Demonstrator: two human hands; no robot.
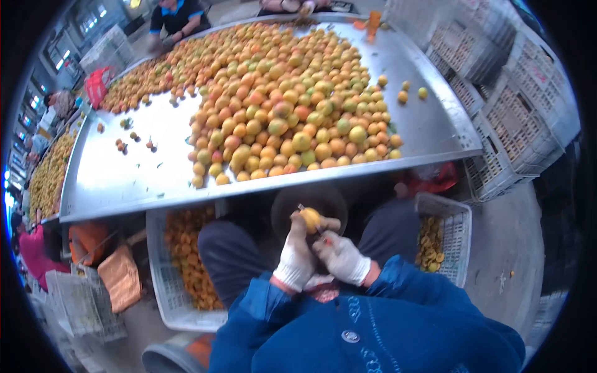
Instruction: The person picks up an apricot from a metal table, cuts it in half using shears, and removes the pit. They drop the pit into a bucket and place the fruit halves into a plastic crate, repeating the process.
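White-gloved, my left hand (295,256) is closed around a small yellow-orange fruit (310,218) held above my lap. My right hand (341,255), gloved too, is closed close beside the fruit. Something small with a red spot shows at its fingers, too blurred to name. A thin dark bit sticks up at the fruit's top edge. Below both hands, between my knees, stands a round bowl-like container (283,202), partly hidden.
A metal table (429,133) in front bears a large heap of orange-yellow fruit (273,105). Crates of cut orange pieces stand at my left (160,273) and right (457,248). Stacked crates (516,105) rise at the right. Other people sit beyond the table.
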